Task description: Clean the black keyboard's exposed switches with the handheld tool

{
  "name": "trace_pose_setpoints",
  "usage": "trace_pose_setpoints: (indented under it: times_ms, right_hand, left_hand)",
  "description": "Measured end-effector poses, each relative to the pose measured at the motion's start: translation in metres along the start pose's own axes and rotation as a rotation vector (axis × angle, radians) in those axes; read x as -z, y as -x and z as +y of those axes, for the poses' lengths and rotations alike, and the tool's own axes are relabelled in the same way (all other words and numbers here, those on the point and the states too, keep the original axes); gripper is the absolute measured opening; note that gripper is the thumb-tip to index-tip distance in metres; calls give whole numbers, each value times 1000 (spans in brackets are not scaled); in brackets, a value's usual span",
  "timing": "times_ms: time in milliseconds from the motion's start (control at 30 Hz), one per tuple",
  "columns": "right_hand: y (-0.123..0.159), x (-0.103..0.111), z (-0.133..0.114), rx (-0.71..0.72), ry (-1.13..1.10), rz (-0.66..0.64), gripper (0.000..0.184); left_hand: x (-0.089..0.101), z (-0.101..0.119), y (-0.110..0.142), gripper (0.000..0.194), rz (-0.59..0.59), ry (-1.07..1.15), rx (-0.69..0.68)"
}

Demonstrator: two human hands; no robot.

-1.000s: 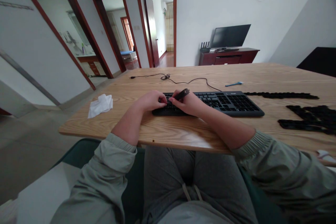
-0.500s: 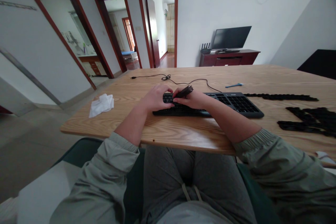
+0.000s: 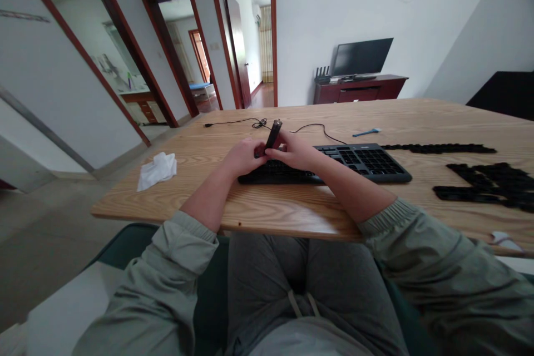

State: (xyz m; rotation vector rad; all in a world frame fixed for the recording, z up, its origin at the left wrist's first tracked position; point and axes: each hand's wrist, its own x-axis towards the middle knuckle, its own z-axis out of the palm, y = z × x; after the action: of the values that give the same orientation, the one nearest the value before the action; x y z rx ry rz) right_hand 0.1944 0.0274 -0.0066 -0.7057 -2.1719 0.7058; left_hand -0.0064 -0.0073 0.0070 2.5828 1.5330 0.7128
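Observation:
My two hands meet over the left part of a black computer keyboard (image 3: 367,158). My right hand (image 3: 294,150) is shut on a black stick-shaped object (image 3: 272,134), which stands nearly upright above the keys. Its exact kind is unclear at this size. My left hand (image 3: 243,157) is curled close to the object's lower end, and the fingers there are partly hidden, so any grip is unclear. Both palms hover just above the keys.
The keyboard lies on a light wooden table (image 3: 292,211). A crumpled white tissue (image 3: 157,171) is on its left. To the right are black rows of keycaps (image 3: 438,148), a black heap of similar pieces (image 3: 479,183), and a small blue item (image 3: 366,133). A thin black cable (image 3: 237,121) crosses the far side.
The black object has swung from leaning right to nearly upright. My hands have drawn closer together, and the view has shifted slightly.

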Motion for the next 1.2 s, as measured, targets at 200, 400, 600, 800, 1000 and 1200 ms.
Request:
trace_pose_setpoints:
  times_ms: [200, 400, 600, 800, 1000, 1200]
  right_hand:
    - [1, 2, -12, -80, -74, 167, 54]
    - [-7, -4, -19, -91, -41, 270, 44]
    - [-15, -5, -17, -32, -22, 287, 30]
    - [-1, -8, -4, -35, 69, 351, 34]
    - [21, -16, 1, 94, 363, -53, 29]
    - [21, -20, -3, 108, 558, -184, 42]
  left_hand:
    - [-2, -2, 0, 25, 21, 24, 65]
    - [-7, -5, 0, 29, 79, 60, 56]
    - [-18, 2, -20, 39, 246, 478, 63]
    - [-25, 0, -39, 9, 252, 523, 143]
    - [-34, -4, -37, 5, 425, 445, 284]
    - [-40, 0, -35, 7, 530, 308, 309]
